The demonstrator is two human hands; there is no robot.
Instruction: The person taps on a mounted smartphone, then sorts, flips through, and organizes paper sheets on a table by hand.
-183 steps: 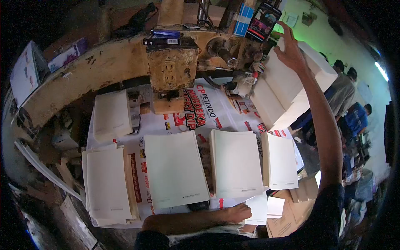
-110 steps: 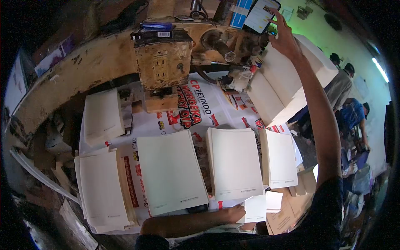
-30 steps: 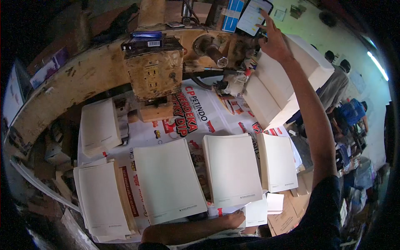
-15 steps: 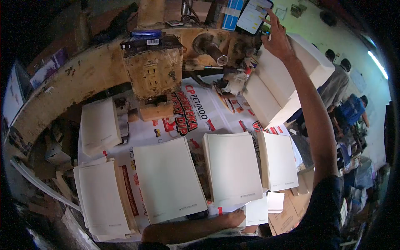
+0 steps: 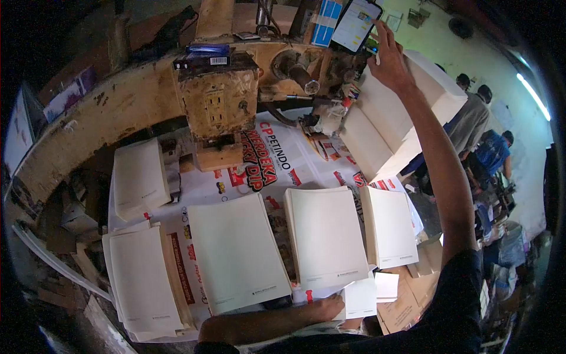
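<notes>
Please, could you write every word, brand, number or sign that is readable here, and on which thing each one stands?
"CP PETINDO": on the white banner.
"MERDEKA": same banner.
"CKY DIP": same banner, beside "MERDEKA"; its beginning is unclear.
Too small or blurred: the banner's other print, bottom lines on the paper stacks, the phone screen, the dark box label, and print on the cardboard.

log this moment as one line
right hand: raised, open beside phone, contact unclear | left hand: curled at edge of small white paper | white paper stacks: lying on printed banner
</notes>
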